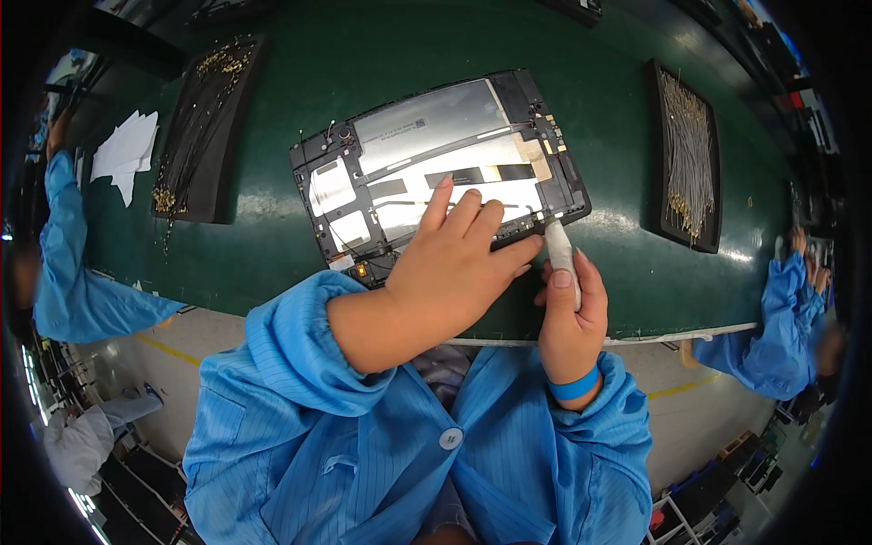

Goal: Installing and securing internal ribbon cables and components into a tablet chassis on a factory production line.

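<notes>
An opened tablet (436, 95) lies tilted on the green table, with silvery panels, dark strips and a black frame showing. My left hand (459, 254) rests over its near edge, fingers spread, the fingertips on the bright panel and along the near rim. Between thumb and fingers, my right hand (572, 318) grips a white-wrapped, pen-like tool (562, 259). The tool's upper end meets the tablet's near right corner, close to a left fingertip. What its tip touches there is too small to make out.
A black tray (213, 173) with thin black cables stands at the left, beside white paper sheets (125, 153). Another black tray (656, 163) at the right holds grey cables (688, 154). Blue-sleeved people (68, 263) work at both sides of the green table (599, 82).
</notes>
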Available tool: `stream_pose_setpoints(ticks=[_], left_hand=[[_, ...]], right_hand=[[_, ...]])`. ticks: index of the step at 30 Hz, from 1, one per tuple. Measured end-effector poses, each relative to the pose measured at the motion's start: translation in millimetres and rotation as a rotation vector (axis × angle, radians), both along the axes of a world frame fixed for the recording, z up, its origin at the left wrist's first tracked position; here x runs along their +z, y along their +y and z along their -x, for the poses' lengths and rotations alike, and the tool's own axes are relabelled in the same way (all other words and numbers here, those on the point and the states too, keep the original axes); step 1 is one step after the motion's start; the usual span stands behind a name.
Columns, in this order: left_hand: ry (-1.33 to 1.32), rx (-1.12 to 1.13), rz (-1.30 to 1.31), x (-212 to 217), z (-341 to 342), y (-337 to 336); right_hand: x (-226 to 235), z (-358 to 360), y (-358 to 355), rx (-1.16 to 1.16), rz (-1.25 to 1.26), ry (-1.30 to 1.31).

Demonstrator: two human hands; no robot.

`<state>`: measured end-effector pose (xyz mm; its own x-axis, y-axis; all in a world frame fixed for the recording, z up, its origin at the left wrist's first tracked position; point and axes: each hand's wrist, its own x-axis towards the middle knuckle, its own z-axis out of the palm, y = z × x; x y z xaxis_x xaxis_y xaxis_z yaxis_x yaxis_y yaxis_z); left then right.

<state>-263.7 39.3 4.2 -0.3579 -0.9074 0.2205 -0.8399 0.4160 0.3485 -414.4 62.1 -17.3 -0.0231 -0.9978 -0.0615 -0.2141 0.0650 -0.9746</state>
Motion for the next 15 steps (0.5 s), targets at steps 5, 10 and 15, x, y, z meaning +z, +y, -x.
stream_pose_setpoints(ticks=[5, 10, 15], left_hand=[[0.123, -0.185, -0.134, 16, -23, 1], [-0.099, 0.257, 0.077, 9, -66, -24], [-0.138, 0.367, 0.107, 4, -79, -28]], right_hand=[[8, -7, 2, -0.014, -0.039, -0.018], [-2, -11, 9, -0.044, 0.035, 0.069], [10, -11, 8, -0.128, -0.085, 0.024]])
